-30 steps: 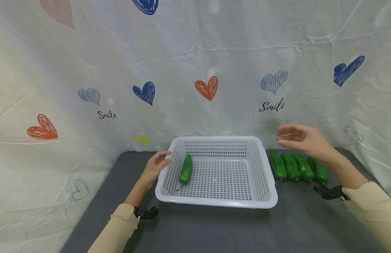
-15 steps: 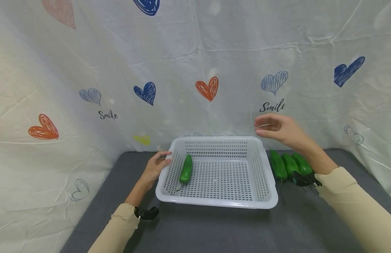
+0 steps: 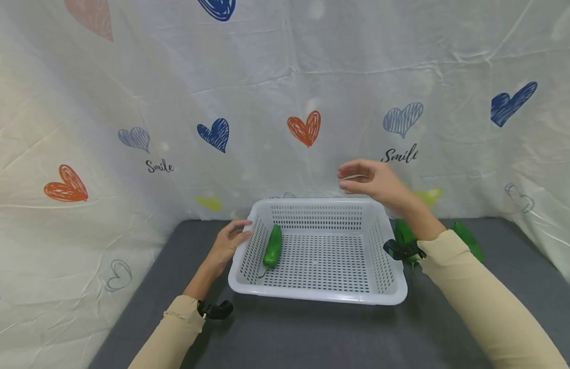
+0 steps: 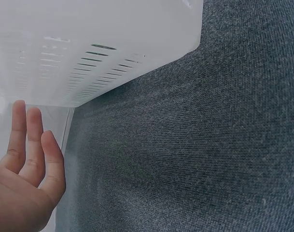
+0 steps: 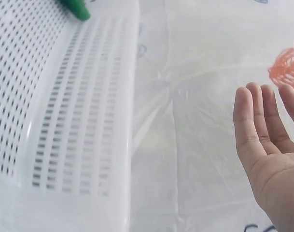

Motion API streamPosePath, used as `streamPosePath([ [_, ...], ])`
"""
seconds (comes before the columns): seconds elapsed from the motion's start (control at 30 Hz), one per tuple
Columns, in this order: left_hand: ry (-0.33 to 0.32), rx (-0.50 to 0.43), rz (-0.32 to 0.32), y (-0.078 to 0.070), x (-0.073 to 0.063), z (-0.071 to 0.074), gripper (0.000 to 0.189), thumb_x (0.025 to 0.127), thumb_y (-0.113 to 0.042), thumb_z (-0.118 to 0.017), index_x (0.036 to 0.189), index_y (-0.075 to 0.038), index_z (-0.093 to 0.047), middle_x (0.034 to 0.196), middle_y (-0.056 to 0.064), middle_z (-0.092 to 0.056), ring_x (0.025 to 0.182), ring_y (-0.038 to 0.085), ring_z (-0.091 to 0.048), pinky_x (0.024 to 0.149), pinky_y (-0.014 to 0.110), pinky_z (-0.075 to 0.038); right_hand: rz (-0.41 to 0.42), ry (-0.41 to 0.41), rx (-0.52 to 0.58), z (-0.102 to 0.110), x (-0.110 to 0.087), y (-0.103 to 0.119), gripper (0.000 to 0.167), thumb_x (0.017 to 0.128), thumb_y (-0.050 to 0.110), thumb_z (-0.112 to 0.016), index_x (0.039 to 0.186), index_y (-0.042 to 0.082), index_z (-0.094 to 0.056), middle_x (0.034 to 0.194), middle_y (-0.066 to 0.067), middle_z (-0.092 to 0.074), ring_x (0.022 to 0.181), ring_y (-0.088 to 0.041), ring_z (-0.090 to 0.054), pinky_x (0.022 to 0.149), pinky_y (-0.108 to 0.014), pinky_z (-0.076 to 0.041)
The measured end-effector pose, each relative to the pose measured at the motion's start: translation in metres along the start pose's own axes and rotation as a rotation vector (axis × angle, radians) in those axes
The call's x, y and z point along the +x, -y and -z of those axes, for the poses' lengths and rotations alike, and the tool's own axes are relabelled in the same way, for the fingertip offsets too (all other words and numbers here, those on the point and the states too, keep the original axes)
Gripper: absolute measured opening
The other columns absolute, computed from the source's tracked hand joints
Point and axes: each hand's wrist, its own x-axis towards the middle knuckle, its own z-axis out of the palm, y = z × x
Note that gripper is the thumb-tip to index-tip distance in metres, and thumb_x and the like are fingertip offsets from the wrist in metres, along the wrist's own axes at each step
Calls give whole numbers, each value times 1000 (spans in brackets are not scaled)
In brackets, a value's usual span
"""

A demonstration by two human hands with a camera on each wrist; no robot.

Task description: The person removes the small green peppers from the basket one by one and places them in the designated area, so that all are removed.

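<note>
A white perforated plastic basket (image 3: 318, 295) stands on the dark table. One green chili pepper (image 3: 273, 247) lies inside it, along the left wall. My left hand (image 3: 226, 245) rests against the basket's left rim; in the left wrist view its fingers (image 4: 35, 137) extend loosely beside the outer wall. Above the back right part of the basket, my right hand (image 3: 374, 180) hovers with relaxed fingers and holds nothing. Right of the basket are more green peppers, one (image 3: 468, 241) beyond my sleeve and another (image 3: 403, 231) behind my wrist; my right arm hides the others.
The dark grey tabletop (image 3: 312, 338) spreads in front of the basket. Close behind the basket hangs a white curtain (image 3: 266, 97) printed with hearts and "Smile". Each wrist wears a black band (image 3: 214, 310).
My right hand has moved left and slightly up, from above the row of peppers to over the basket's back right, its arm now covering most of them. My left hand stays at the rim.
</note>
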Motion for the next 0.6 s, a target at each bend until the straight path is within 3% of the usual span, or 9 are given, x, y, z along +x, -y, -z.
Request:
streamPosePath([
  [0.3, -4, 9, -2, -2, -1, -1, 42, 104, -20, -64, 142, -8, -54, 129, 22, -60, 96, 24, -68, 73, 35, -57, 11, 48, 165, -24, 21, -4, 51, 97, 9, -72, 138, -11, -51, 137, -30, -52, 116, -29, -61, 93, -42, -53],
  [0.6, -6, 14, 2, -1, -1, 0, 42, 103, -21, -64, 142, -8, -54, 128, 22, -60, 95, 24, -68, 72, 35, -57, -39, 76, 288, -49, 35, -9, 53, 96, 8, -72, 140, -10, -49, 142, -30, -48, 120, -32, -57, 95, -44, -51],
])
